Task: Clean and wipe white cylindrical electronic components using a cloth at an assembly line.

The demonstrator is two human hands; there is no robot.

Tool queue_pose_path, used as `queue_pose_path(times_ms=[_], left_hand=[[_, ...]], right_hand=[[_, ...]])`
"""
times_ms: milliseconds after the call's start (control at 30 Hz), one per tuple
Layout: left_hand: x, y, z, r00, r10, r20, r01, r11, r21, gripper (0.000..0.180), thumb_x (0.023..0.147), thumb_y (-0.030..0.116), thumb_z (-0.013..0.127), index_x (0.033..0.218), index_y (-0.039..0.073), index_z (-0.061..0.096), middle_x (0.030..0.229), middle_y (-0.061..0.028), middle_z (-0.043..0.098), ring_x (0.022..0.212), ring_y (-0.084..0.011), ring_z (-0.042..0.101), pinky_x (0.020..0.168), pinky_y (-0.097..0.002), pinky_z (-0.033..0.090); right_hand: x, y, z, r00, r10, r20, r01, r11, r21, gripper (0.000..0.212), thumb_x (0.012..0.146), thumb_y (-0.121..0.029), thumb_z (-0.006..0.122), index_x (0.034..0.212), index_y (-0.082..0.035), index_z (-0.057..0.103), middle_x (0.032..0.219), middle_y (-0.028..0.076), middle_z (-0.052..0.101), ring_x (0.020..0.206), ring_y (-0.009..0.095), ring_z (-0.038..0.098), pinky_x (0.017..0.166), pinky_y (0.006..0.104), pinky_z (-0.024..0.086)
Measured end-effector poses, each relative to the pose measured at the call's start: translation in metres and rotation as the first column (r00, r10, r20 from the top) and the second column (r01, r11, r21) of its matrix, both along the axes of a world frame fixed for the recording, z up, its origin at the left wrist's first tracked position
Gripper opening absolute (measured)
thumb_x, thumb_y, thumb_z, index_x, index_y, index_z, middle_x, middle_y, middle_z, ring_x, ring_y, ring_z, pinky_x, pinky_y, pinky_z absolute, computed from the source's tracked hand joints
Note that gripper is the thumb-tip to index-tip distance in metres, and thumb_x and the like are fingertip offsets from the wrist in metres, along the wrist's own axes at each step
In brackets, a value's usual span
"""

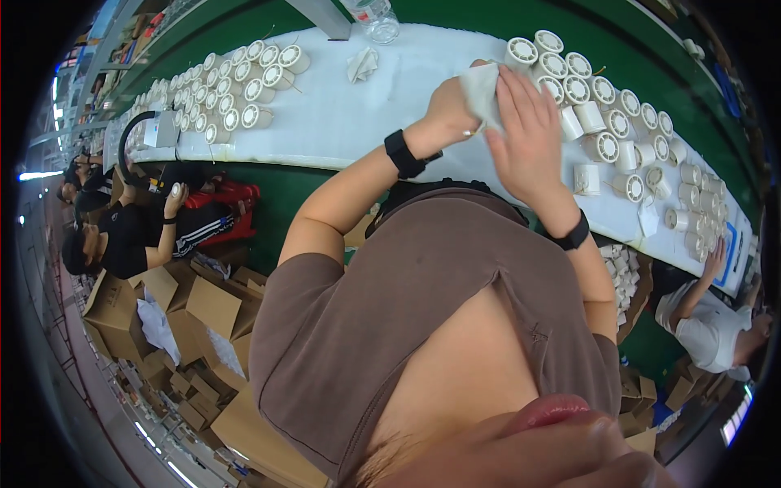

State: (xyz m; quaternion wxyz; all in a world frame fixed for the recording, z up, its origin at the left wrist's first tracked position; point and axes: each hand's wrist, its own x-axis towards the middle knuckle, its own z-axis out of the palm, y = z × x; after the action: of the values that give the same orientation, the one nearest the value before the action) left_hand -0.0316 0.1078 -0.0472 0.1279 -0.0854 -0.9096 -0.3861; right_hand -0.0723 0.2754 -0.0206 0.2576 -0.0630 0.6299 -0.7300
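Above the white table, my two hands meet around a white cloth (482, 89). My left hand (450, 110) is curled at the cloth's left side, and its fingers are mostly hidden. What it grips beneath the cloth cannot be made out; a short thin wire-like end pokes out below. Over the cloth from the right lies my right hand (525, 130), its fingers long and close together, pressing the cloth. Just right of it stand several white cylindrical parts (577, 89) with slotted round ends, some upright and some tipped on their sides.
The white tabletop (325, 114) carries another group of white cylinders (259, 91) at left. A crumpled cloth (362, 65) and a clear bottle (381, 26) lie toward the far edge. Co-workers sit at left (122, 244) and right (708, 325). Cardboard boxes (215, 309) crowd the lower left.
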Motion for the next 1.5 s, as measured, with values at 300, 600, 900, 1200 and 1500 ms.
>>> queue_pose_path(times_ms=[300,600,900,1200,1500], left_hand=[[0.018,0.008,0.026,0.970,-0.031,-0.242,0.036,0.999,0.015,0.029,0.081,0.028,0.031,0.096,0.005,0.043,0.065,-0.0122,0.055,0.056,-0.0305,0.054,0.050,-0.0379,0.042],[0.004,-0.002,0.027,0.816,-0.433,0.382,-0.247,0.336,0.909,0.049,0.083,0.046,0.019,0.085,0.009,0.050,0.058,-0.0031,0.050,0.039,-0.0093,0.031,0.036,-0.0219,0.022],[0.004,-0.016,0.007,0.686,-0.554,0.472,-0.231,0.450,0.863,0.044,0.085,0.041,0.020,0.083,0.008,0.049,0.058,-0.0039,0.049,0.036,-0.0088,0.031,0.034,-0.0213,0.024],[0.027,-0.020,0.026,0.932,0.060,-0.357,-0.030,0.995,0.091,0.036,0.079,0.039,0.036,0.093,0.009,0.048,0.070,-0.0095,0.052,0.059,-0.0257,0.051,0.054,-0.0340,0.041],[0.067,-0.198,-0.058,0.662,0.725,-0.187,-0.710,0.529,-0.464,0.051,0.071,0.045,0.052,0.105,0.008,0.046,0.083,-0.0126,0.053,0.073,-0.0283,0.055,0.058,-0.0376,0.044]], right_hand=[[-0.006,-0.006,0.004,0.920,0.332,-0.206,-0.262,0.915,0.305,0.038,0.086,-0.028,0.030,0.103,0.001,0.047,0.093,0.011,0.056,0.081,0.019,0.055,0.069,0.0296,0.044],[0.003,0.017,0.013,0.754,0.021,-0.657,0.062,0.993,0.103,0.028,0.082,-0.007,0.036,0.106,0.000,0.046,0.100,0.013,0.054,0.091,0.024,0.052,0.080,0.0319,0.040],[0.009,-0.013,0.033,0.132,0.466,-0.875,0.086,0.874,0.478,0.040,0.067,0.005,0.041,0.107,-0.001,0.046,0.096,0.016,0.053,0.082,0.027,0.054,0.072,0.0319,0.043],[0.016,-0.014,-0.029,0.799,0.545,0.256,-0.377,0.784,-0.493,0.026,0.079,-0.005,0.039,0.103,0.003,0.044,0.088,0.015,0.055,0.067,0.024,0.058,0.048,0.0282,0.047],[0.016,0.026,-0.026,0.900,0.007,0.437,0.237,0.833,-0.500,0.031,0.079,-0.010,0.038,0.109,-0.001,0.042,0.100,0.012,0.053,0.086,0.025,0.054,0.070,0.0383,0.044]])
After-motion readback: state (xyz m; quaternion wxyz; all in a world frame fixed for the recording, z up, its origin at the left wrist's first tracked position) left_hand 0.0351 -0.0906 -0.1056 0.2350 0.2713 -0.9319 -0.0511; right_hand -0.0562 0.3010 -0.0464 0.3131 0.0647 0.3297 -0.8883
